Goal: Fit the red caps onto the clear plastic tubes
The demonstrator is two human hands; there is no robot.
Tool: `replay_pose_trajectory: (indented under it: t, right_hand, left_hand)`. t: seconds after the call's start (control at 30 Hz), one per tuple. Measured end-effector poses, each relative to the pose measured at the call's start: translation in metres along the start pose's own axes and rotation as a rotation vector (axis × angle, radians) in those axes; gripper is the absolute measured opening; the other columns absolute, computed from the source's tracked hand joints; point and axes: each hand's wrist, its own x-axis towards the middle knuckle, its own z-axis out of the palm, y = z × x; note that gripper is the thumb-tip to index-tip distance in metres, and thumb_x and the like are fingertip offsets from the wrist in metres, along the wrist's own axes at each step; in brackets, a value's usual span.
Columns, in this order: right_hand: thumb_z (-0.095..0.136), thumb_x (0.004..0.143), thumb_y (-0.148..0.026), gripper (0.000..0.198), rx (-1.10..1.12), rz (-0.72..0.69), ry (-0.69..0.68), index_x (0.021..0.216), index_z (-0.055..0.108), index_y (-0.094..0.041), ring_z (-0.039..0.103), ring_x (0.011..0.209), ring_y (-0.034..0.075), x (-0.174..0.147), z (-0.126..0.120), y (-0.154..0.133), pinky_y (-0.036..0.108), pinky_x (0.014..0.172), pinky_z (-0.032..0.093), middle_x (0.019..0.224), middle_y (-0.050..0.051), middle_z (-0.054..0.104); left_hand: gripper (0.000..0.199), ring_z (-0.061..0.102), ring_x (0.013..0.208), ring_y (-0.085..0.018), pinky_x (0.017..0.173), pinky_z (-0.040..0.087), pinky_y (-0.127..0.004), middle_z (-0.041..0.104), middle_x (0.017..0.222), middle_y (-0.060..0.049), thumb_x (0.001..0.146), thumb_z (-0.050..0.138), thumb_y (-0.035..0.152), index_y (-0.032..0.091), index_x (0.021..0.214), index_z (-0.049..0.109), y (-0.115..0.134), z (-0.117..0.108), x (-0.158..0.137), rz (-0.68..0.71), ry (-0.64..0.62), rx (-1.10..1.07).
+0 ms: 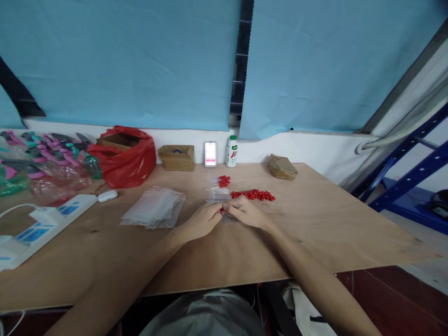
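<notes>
My left hand (206,219) and my right hand (247,212) meet fingertip to fingertip over the middle of the table. Both are closed in a pinch, and a small red dropper bulb (222,211) shows between them. Whatever joins it is hidden by my fingers. Thin clear dropper tubes (217,193) lie in a row just beyond and partly under my hands. At the row's far end, several droppers (224,181) have red bulbs on them. Loose red bulbs (257,195) form a heap beyond my right hand.
Clear plastic bags (154,207) lie left of my hands. Farther left are a white power strip (49,228), a red bag (128,163) and spray bottles (56,163). Along the wall stand a cardboard box (177,158), a phone (210,154), a white bottle (231,153) and a brown package (283,166).
</notes>
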Motion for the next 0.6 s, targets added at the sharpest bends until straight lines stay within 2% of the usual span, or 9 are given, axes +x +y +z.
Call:
replay_pose_trajectory:
  t: [0.2, 0.43, 0.6]
  right_hand:
    - [0.05, 0.105, -0.054, 0.053, -0.009, -0.002, 0.006, 0.073, 0.068, -0.016, 0.055, 0.064, 0.013, 0.0, 0.001, 0.001, 0.025, 0.066, 0.044, 0.069, 0.0, 0.064]
    - [0.052, 0.105, -0.053, 0.049, -0.003, -0.011, 0.006, 0.078, 0.069, -0.016, 0.052, 0.064, 0.013, -0.001, -0.002, -0.001, 0.025, 0.066, 0.042, 0.07, 0.0, 0.063]
    - [0.062, 0.1, -0.049, 0.041, 0.003, 0.063, 0.026, 0.075, 0.066, -0.017, 0.041, 0.061, 0.011, -0.004, -0.01, -0.004, 0.024, 0.06, 0.035, 0.066, -0.003, 0.053]
  left_hand:
    - [0.021, 0.061, 0.083, -0.019, 0.081, 0.048, -0.033, 0.071, 0.092, -0.004, 0.096, 0.042, 0.015, 0.019, 0.091, 0.062, 0.004, 0.0, 0.0, 0.013, 0.023, -0.021]
    - [0.023, 0.058, 0.081, -0.018, 0.08, 0.045, -0.031, 0.067, 0.087, -0.002, 0.099, 0.04, 0.018, 0.019, 0.088, 0.06, 0.008, 0.0, 0.0, -0.015, 0.041, -0.112]
    - [0.027, 0.055, 0.079, -0.016, 0.075, 0.04, -0.029, 0.061, 0.082, 0.001, 0.105, 0.039, 0.028, 0.019, 0.087, 0.057, 0.006, -0.005, -0.001, -0.055, 0.016, -0.193]
